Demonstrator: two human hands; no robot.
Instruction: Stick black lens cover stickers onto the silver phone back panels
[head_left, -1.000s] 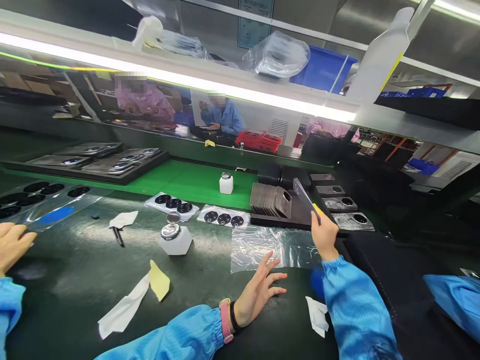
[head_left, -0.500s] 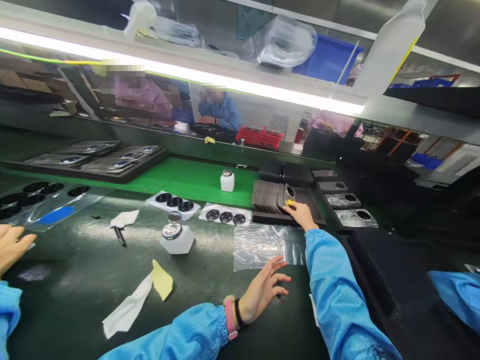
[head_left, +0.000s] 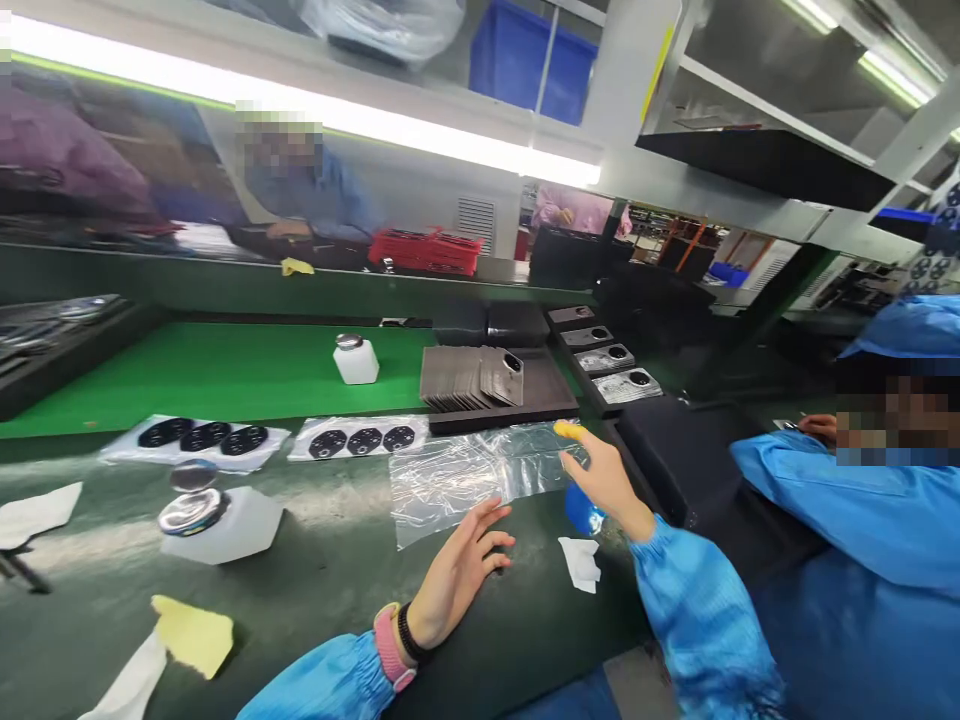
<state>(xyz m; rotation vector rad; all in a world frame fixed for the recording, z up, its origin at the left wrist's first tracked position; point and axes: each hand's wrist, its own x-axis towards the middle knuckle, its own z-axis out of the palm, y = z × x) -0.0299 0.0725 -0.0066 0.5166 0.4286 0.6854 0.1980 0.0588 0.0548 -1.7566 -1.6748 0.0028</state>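
Note:
My left hand (head_left: 459, 568) rests open on the dark table, fingers spread, fingertips at the near edge of a clear plastic film (head_left: 465, 470). My right hand (head_left: 602, 478) hovers open and empty just right of the film, a yellow finger cot on one finger. Beyond it a black tray (head_left: 544, 400) carries a row of grey phone back covers (head_left: 471, 378) standing on edge. A small blue object (head_left: 579, 510) and a white wipe (head_left: 581, 562) lie under and beside my right wrist.
Two sheets of black round rings (head_left: 364, 438) (head_left: 199, 437) lie left of the film. One white dispenser bottle (head_left: 356, 360) stands on the green belt (head_left: 210, 370), another (head_left: 206, 515) nearer. More covers (head_left: 604, 355) lie far right. A co-worker in blue (head_left: 862, 500) sits right.
My right hand carried a grey cover to the tray, set it into the row, and pulled back empty. The view swung to the right. My left hand stayed open by the film.

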